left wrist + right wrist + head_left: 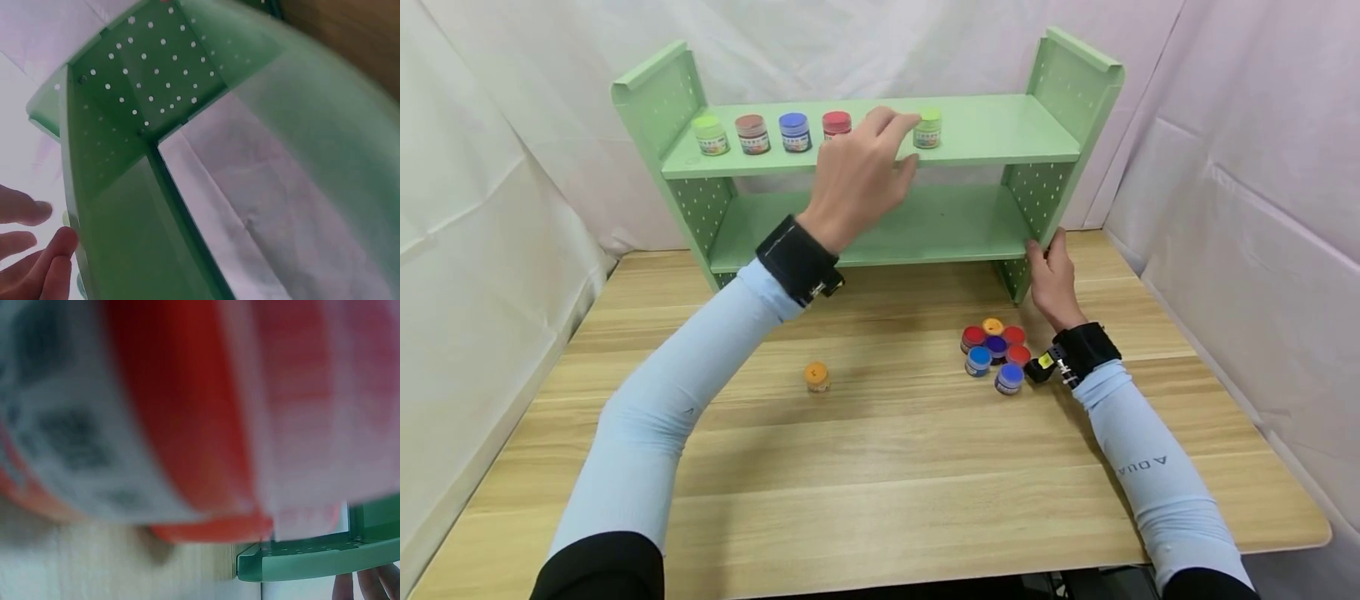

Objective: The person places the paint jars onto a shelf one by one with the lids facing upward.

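Observation:
A pale green two-tier shelf (880, 225) stands on the table. My left hand (859, 175) reaches to its upper tier, index fingertip right at a lime-lidded paint jar (928, 132), thumb and fingers spread apart. It partly covers a red-lidded jar (837, 122). In the left wrist view, fingers (56, 269) show beside the shelf edge. My right hand (1052, 283) grips the shelf's right side panel low down, near the lower tier. Its fingertips (370, 584) show past the green panel in the right wrist view.
Left of the red-lidded jar stand blue (794, 132), brown (752, 135) and lime (711, 135) ones. Several jars cluster on the table by my right wrist, including a purple-lidded one (1010, 377). An orange-lidded jar (817, 377) sits apart. White cloth (1262, 233) surrounds the table.

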Demonstrator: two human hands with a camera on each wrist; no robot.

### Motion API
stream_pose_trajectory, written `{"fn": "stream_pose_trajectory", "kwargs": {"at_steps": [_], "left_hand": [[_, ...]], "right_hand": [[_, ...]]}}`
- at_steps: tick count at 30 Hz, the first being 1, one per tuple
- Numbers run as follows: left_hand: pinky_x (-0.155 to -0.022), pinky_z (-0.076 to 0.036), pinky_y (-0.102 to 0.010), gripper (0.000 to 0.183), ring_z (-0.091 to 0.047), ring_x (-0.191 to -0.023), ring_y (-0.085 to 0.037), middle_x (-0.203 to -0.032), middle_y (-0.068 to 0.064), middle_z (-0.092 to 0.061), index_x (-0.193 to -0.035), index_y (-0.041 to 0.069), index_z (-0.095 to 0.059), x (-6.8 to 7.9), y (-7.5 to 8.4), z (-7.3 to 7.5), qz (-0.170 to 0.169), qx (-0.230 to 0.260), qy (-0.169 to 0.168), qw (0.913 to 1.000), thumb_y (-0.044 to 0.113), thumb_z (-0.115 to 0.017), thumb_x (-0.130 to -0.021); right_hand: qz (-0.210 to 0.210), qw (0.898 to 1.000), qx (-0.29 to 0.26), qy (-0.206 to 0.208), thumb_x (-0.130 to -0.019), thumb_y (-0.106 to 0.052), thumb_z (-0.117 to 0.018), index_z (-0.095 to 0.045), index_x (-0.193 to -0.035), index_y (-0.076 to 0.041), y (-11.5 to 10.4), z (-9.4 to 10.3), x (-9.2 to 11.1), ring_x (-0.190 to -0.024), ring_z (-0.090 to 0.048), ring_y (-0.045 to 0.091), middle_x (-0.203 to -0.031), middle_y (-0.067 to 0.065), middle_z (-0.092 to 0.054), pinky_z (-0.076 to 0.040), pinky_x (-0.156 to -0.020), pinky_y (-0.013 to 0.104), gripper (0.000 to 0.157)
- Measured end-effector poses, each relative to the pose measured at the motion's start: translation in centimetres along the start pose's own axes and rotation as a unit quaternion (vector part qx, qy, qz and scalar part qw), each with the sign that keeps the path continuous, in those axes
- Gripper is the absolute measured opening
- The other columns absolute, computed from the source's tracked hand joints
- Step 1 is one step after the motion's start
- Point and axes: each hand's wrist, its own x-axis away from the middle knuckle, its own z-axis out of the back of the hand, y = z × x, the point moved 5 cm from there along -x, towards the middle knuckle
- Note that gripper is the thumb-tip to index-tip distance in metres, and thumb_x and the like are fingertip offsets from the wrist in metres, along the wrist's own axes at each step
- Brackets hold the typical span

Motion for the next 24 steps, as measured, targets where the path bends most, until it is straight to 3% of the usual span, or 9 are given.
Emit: {"fn": "stream_pose_trajectory", "kwargs": {"at_steps": [4, 9, 17, 24], "left_hand": [[-0.042, -0.028, -0.031, 0.031, -0.04, -0.049, -0.017, -0.1, -0.006, -0.064, -0.11, 0.006, -0.066, 2.5, 0.1, 0.5, -0.005, 0.021, 0.035, 0.9991, 0.029, -0.055, -0.093], [-0.041, -0.028, -0.029, 0.032, -0.045, -0.052, -0.013, -0.095, -0.003, -0.066, -0.106, 0.008, -0.066, 5.4, -0.4, 0.3, 0.019, 0.059, 0.018, 0.9979, 0.035, -0.055, -0.093], [-0.041, -0.032, -0.024, 0.028, -0.051, -0.057, -0.009, -0.089, -0.002, -0.068, -0.104, 0.009, -0.067, 11.0, -2.8, -1.7, 0.06, 0.106, -0.064, 0.9905, 0.033, -0.062, -0.089], [-0.044, -0.034, -0.026, 0.028, -0.05, -0.054, -0.008, -0.086, 0.002, -0.069, -0.105, 0.011, -0.067, 14.6, -4.8, -2.8, 0.064, 0.135, -0.152, 0.977, 0.034, -0.064, -0.088]], "right_hand": [[-0.001, 1.0, 0.005, 0.002, -0.103, -0.037, -0.034, -0.022, -0.148, -0.017, -0.2, 0.2, -0.1, -0.121, -0.043, 0.018, -0.145, 0.011, -0.038, -0.037, -0.095, 0.042, 0.05], [-0.001, 1.0, -0.003, 0.003, -0.103, -0.036, -0.035, -0.021, -0.149, -0.019, -0.1, 0.2, 0.1, -0.123, -0.041, 0.017, -0.147, 0.008, -0.036, -0.037, -0.096, 0.042, 0.051], [-0.004, 1.0, -0.008, 0.002, -0.103, -0.035, -0.035, -0.02, -0.15, -0.017, 0.0, -0.3, 0.5, -0.125, -0.04, 0.019, -0.148, 0.009, -0.034, -0.036, -0.097, 0.044, 0.052], [0.0, 1.0, -0.003, 0.004, -0.103, -0.036, -0.035, -0.021, -0.15, -0.018, -0.1, -0.1, 0.1, -0.123, -0.042, 0.019, -0.147, 0.009, -0.036, -0.037, -0.096, 0.044, 0.052]]}}
